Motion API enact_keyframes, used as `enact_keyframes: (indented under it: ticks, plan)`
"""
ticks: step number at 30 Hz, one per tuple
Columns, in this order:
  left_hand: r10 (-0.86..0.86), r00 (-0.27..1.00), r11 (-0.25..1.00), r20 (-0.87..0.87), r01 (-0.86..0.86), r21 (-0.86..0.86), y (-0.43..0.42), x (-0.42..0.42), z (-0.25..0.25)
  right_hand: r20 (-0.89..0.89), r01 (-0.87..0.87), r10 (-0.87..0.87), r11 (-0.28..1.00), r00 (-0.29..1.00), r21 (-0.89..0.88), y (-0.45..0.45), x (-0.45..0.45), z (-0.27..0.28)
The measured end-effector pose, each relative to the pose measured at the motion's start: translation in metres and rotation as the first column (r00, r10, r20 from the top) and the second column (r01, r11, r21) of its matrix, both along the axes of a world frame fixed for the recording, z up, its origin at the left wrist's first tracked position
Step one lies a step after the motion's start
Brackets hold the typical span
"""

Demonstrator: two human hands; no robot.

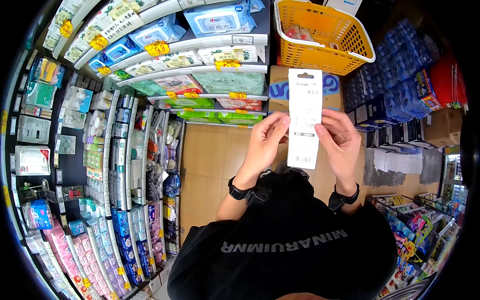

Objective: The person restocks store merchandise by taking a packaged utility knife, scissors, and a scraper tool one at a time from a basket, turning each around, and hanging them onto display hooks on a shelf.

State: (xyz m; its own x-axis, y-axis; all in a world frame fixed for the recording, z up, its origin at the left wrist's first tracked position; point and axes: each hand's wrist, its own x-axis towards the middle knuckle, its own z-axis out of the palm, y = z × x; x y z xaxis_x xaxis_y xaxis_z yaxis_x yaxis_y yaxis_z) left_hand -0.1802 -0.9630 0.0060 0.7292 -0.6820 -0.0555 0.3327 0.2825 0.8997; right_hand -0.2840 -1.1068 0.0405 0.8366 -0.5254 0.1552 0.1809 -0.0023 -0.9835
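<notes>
In shop aisle, near yellow basket (320,52): white card package (304,107) already off shelf, outside basket, barcode side facing camera. Left hand (266,139), right hand (342,141): fingers pinching opposite edges. Reading finished or not, cannot tell.

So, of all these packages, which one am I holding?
The long white package with a hanging slot at one end and a barcode at the other. Your left hand and right hand hold it; the blue packs sit shelved.
</notes>
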Motion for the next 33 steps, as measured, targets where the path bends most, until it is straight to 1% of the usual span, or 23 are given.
enact_keyframes:
  ticks: [4,9,13,16,18,22,24,25,27,28,30,32,33]
  plan:
    - [-0.024,1.0,1.0,0.006,0.024,-0.006,0.002,0.002,-0.005,-0.035,0.021,-0.022,1.0,0.999,-0.017,0.002,-0.001,0.0]
    - [-0.074,0.997,0.997,0.03,0.073,0.005,-0.003,0.003,-0.006,-0.019,0.052,-0.052,0.999,0.998,-0.01,0.0,-0.003,0.0]
    - [-0.103,0.995,0.995,0.017,0.103,-0.012,-0.008,0.002,-0.007,-0.013,0.092,-0.092,0.996,0.996,-0.005,-0.001,-0.006,0.001]
    - [-0.18,0.983,0.984,0.023,0.18,0.009,-0.01,0.003,-0.012,-0.012,0.114,-0.114,0.994,0.993,0.001,-0.002,-0.009,-0.002]
    - [-0.224,0.974,0.975,-0.017,0.224,-0.001,-0.011,0.002,-0.014,-0.02,0.126,-0.125,0.992,0.992,0.024,-0.001,-0.01,-0.001]
    - [-0.256,0.965,0.967,-0.059,0.257,0.007,-0.02,-0.004,-0.014,-0.004,0.151,-0.151,0.987,0.989,0.047,-0.002,-0.012,-0.003]
    - [-0.246,0.953,0.969,-0.175,0.247,-0.02,-0.024,-0.009,-0.009,-0.029,0.153,-0.152,0.988,0.988,0.018,0.0,-0.011,-0.004]
    - [-0.244,0.953,0.969,-0.176,0.245,-0.019,-0.024,-0.011,-0.01,-0.03,0.151,-0.151,0.988,0.988,0.019,0.002,-0.011,-0.006]
    - [-0.308,0.911,0.95,-0.273,0.308,-0.043,-0.025,-0.012,-0.012,-0.068,0.128,-0.128,0.992,0.989,-0.003,0.005,-0.01,-0.01]
    - [-0.304,0.913,0.952,-0.273,0.304,-0.042,-0.024,-0.012,-0.015,-0.067,0.124,-0.124,0.992,0.99,-0.002,0.005,-0.01,-0.011]
    - [-0.378,0.893,0.922,-0.245,0.388,-0.01,-0.023,-0.009,-0.024,-0.102,0.055,-0.064,0.995,0.993,-0.086,0.006,-0.009,-0.011]
    - [-0.384,0.893,0.919,-0.233,0.394,-0.003,-0.023,-0.007,-0.026,-0.084,0.042,-0.05,0.995,0.995,-0.091,0.004,-0.007,-0.018]
    - [-0.387,0.904,0.919,-0.184,0.394,0.0,-0.023,-0.007,-0.023,-0.083,0.05,-0.066,0.982,0.994,-0.18,0.003,-0.007,-0.02]
